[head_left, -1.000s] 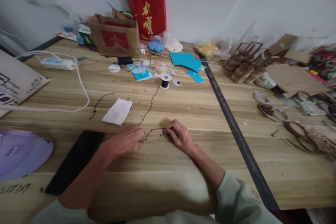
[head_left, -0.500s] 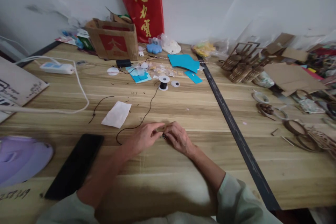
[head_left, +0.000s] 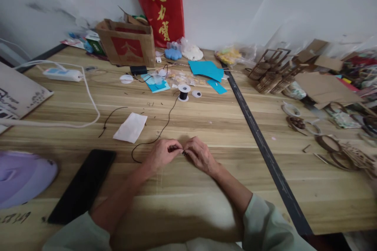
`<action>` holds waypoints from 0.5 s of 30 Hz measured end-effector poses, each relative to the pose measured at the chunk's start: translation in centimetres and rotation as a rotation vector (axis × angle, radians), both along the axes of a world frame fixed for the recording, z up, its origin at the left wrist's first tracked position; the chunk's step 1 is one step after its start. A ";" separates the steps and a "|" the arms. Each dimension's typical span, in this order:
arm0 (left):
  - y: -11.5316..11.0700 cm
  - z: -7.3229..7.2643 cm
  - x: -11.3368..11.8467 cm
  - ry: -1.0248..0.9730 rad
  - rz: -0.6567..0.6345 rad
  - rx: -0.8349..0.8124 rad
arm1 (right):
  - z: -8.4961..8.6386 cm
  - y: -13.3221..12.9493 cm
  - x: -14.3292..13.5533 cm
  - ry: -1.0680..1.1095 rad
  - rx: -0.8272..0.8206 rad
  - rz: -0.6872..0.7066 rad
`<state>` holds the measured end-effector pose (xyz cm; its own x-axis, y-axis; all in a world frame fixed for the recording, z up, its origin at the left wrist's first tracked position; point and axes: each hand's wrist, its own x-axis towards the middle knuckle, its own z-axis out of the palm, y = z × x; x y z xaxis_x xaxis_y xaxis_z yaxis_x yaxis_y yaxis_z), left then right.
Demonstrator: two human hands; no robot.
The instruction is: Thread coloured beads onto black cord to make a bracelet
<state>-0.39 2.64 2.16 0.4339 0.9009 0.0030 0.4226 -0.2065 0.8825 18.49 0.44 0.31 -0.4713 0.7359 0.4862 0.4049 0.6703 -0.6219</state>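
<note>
My left hand is closed, its thumb and index finger pinched together at a small dark knotted piece. My right hand grips that same piece from the other side, and most of it is hidden by fingers. A black cord runs from a white spool in a loose curve down to beside my left hand. Its end goes out of sight behind that hand. Beyond the left hand lie a white paper slip and a short loose black cord.
A black phone and a purple iron-like object lie at left. A power strip, a cardboard box and blue sheets stand further back. A dark strip crosses the table; bamboo baskets and rings are at right.
My left index finger has come down from its raised position to meet the thumb at the dark piece. My right hand has hardly moved.
</note>
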 end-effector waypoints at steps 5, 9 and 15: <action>0.1 -0.3 -0.3 -0.008 -0.021 0.005 | -0.3 0.0 0.0 -0.008 0.010 -0.001; 0.4 0.1 -0.8 -0.056 0.061 -0.040 | -0.4 -0.1 -0.1 -0.030 0.037 -0.029; 1.0 0.3 -1.2 -0.193 0.192 -0.116 | -0.5 -0.1 -0.4 -0.170 0.134 0.020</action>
<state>-1.64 3.66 2.48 0.2568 0.9657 -0.0389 0.2659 -0.0319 0.9635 18.07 0.29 -0.14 -0.5689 0.6599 0.4908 0.4825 0.7511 -0.4506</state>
